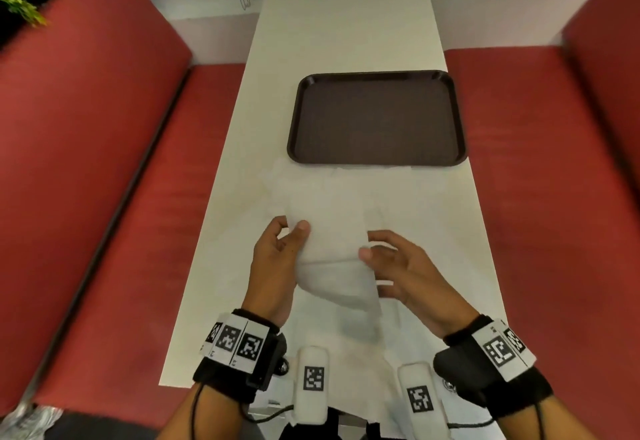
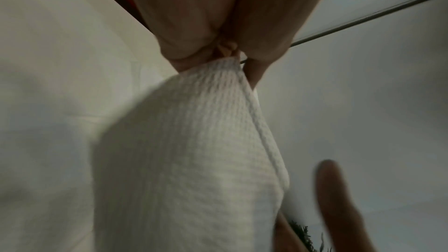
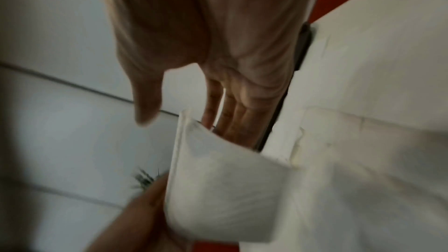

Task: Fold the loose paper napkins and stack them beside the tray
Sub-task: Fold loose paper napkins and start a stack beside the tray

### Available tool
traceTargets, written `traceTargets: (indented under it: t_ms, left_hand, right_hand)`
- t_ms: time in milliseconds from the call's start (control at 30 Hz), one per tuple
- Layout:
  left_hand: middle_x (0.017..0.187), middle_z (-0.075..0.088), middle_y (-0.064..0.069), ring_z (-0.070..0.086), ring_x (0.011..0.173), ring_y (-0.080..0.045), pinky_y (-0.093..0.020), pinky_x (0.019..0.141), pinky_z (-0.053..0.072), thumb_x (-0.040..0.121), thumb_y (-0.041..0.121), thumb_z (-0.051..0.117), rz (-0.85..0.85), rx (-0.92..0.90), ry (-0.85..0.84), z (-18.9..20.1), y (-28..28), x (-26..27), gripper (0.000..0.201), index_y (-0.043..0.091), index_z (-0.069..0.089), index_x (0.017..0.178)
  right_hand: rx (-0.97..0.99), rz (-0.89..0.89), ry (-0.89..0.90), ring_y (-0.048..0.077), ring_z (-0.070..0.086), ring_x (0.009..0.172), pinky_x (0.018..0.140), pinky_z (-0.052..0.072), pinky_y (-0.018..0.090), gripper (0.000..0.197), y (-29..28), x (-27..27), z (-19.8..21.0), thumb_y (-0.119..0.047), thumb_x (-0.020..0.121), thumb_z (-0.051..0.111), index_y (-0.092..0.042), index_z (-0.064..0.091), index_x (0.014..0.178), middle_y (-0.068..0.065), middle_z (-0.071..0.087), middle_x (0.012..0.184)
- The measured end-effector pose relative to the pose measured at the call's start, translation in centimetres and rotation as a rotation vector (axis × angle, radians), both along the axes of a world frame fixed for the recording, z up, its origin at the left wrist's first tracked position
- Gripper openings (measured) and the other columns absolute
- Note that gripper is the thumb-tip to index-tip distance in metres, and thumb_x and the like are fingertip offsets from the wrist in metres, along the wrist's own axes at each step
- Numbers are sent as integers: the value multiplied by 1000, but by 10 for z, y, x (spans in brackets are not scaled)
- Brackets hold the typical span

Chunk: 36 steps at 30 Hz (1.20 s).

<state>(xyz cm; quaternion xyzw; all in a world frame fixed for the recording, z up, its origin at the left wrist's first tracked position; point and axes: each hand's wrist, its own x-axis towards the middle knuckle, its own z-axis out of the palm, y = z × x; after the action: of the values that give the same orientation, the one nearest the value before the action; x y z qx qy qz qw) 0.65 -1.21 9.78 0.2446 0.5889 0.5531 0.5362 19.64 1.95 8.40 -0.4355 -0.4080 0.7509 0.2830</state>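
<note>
A white paper napkin (image 1: 332,266) hangs folded above the table, lifted off it. My left hand (image 1: 291,228) pinches its left edge between thumb and curled fingers; the left wrist view shows the left hand (image 2: 225,53) pinching the napkin (image 2: 194,160) at its top. My right hand (image 1: 372,244) is at the right edge with straight fingers spread. In the right wrist view the right hand (image 3: 177,120) has its fingers behind the napkin (image 3: 225,189) and its thumb apart from it. More loose napkins (image 1: 346,194) lie flat and overlapping between my hands and the dark brown tray (image 1: 375,117).
The narrow white table (image 1: 346,31) runs away from me with red bench seats on the left (image 1: 104,162) and right (image 1: 540,162). The tray holds nothing. Other white napkins (image 1: 363,353) cover the table's near end under my wrists.
</note>
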Motion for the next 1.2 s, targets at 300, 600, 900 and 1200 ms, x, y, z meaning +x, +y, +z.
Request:
traceTargets:
  t_ms: [300,600,900,1200]
  left_hand:
    - [109,74,-5,73,94,-23,-39,68,59,93,14,68,-221,-7,202,8,-4,0,25,20,63,117]
    - [106,75,3,71,84,-22,-30,57,56,98,3,55,-232,147,276,13,-11,9,29,21,69,116]
    - [97,69,4,64,72,-8,-18,57,47,93,16,44,-170,117,225,14,-14,-2,26,12,65,106]
    - [111,75,0,71,104,-20,-41,90,58,95,28,65,-311,-122,285,-20,26,-47,24,17,69,116]
  right_hand:
    - [140,-234,-11,23,71,97,80,60,33,19,6,-3,4,-21,93,63,-11,71,107,6,75,104]
    - [4,-210,238,24,71,96,85,56,39,16,13,1,6,-13,94,58,-21,70,101,8,74,107]
    - [177,-73,132,13,65,84,64,47,20,26,22,0,2,-33,89,65,-7,68,94,3,69,107]
    - [292,-238,-164,13,71,81,65,59,34,21,35,-58,-29,-25,93,63,-29,62,113,-5,72,93]
